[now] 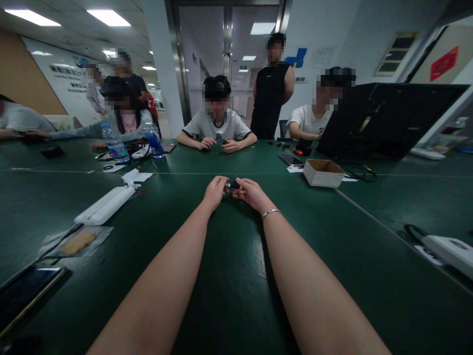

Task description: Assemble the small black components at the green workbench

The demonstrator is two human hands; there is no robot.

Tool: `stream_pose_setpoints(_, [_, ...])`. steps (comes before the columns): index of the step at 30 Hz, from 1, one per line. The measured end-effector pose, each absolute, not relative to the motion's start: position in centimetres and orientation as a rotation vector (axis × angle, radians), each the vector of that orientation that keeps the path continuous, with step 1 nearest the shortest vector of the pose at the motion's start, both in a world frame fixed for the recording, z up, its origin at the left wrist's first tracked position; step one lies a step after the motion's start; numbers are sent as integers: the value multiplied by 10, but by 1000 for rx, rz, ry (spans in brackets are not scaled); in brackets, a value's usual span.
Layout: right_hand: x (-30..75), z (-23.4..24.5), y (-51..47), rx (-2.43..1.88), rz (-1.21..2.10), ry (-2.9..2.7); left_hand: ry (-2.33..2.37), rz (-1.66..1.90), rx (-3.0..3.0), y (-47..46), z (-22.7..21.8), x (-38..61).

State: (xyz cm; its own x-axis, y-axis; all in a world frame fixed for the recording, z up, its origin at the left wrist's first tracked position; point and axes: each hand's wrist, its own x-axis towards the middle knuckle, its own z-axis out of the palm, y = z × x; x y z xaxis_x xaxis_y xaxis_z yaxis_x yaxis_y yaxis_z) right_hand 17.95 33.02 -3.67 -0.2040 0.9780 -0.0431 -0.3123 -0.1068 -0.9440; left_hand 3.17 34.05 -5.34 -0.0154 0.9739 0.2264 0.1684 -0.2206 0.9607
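My left hand (216, 192) and my right hand (251, 192) meet over the middle of the green table (236, 256), both with bent, closed fingers. Between them is a small black object with a shiny metal-looking end (232, 185). The metal end points into the fingertips of my left hand. My right hand pinches the black end. Its exact kind is too small to make out, and my fingers cover part of it. A silver bracelet (271, 212) circles my right wrist.
To the left lie a white power strip (105, 204), a plastic bag (79, 242) and a phone (31, 293). Bottles (116, 145) stand farther back. An open cardboard box (323, 173) and black monitors (391, 121) are to the right. Several people sit or stand around the table.
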Motion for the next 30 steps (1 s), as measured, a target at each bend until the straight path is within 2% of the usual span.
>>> stream_pose_setpoints(30, [182,-40,333,-805,1577,-1216,1135,1350,1506,337,-50,32])
